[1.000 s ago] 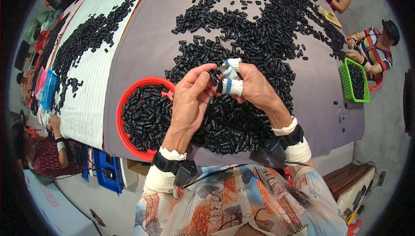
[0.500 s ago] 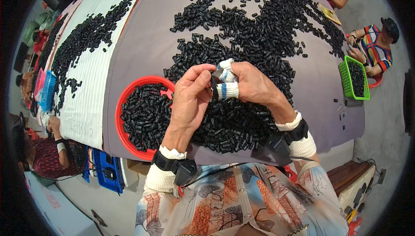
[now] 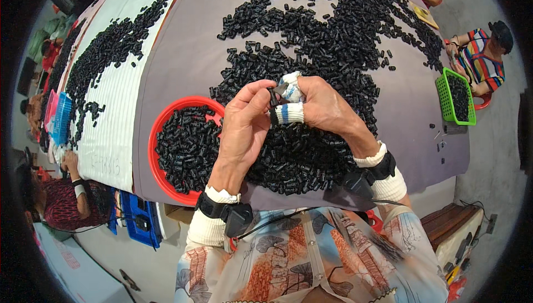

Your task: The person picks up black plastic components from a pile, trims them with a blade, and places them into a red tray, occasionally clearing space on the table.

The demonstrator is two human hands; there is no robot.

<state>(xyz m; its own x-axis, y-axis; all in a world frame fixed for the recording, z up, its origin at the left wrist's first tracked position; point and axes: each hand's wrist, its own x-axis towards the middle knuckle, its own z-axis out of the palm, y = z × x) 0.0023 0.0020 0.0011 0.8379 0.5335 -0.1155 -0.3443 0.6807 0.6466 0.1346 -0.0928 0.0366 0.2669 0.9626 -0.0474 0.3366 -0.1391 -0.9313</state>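
My left hand pinches a small black plastic part between thumb and fingertips, above the middle of the table. Close against it, my right hand is closed on a small grey blade, whose flat tip meets the part; its handle is hidden. White fabric covers with blue stripes wrap fingers of my right hand. Beneath both hands spreads a large pile of black plastic parts, short and tube-like. A round red basin heaped with similar parts stands left of my left wrist.
A grey-covered table adjoins a white-covered one on the left. At the right edge, a green basket of black parts stands before a person in stripes. Another person sits at left, near a blue basket.
The blade has tilted and shifted slightly against the black part, and the right fingers have turned a little. Both hands stay nearly in place.
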